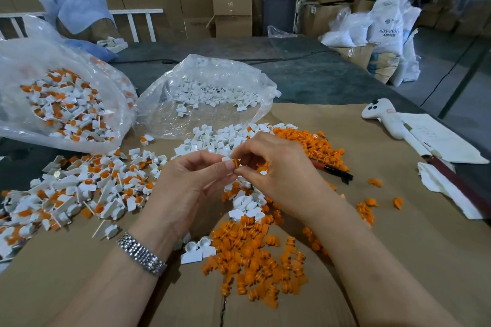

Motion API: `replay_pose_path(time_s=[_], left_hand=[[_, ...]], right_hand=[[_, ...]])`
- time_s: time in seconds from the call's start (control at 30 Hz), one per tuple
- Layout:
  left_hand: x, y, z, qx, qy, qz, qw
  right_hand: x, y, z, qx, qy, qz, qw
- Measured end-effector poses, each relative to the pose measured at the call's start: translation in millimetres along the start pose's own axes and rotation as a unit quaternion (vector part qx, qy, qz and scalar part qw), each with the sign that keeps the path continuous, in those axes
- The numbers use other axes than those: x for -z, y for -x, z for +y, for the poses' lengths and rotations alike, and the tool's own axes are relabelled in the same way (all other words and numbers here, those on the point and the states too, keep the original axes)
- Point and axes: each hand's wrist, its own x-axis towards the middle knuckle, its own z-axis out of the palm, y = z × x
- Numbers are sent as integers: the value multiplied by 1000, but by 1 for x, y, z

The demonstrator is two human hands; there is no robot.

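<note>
My left hand (191,186) pinches a small white housing (226,159) between thumb and forefinger. My right hand (279,175) pinches an orange plug (236,163) against it, both held above the cardboard sheet (398,247). Near me lies the plug heap (255,260), beyond the hands the loose housings (223,141), and to the left the assembled pieces (79,188). Risk: pressed in tilted, the plug may seat crooked, or slip from my fingertips into the heap below.
</note>
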Motion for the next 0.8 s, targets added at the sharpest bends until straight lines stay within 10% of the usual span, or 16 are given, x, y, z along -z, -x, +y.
replay_pose_path(time_s=[0.2, 0.33, 0.8], left_hand=[[5, -6, -2, 10, 24, 7, 1000], [7, -6, -1, 5, 6, 15, 1000], [7, -6, 2, -7, 46, 43, 998]], right_hand=[[11, -1, 32, -181, 143, 23, 973], [11, 4, 49, -332, 253, -110, 902], [19, -1, 35, -280, 123, -15, 952]])
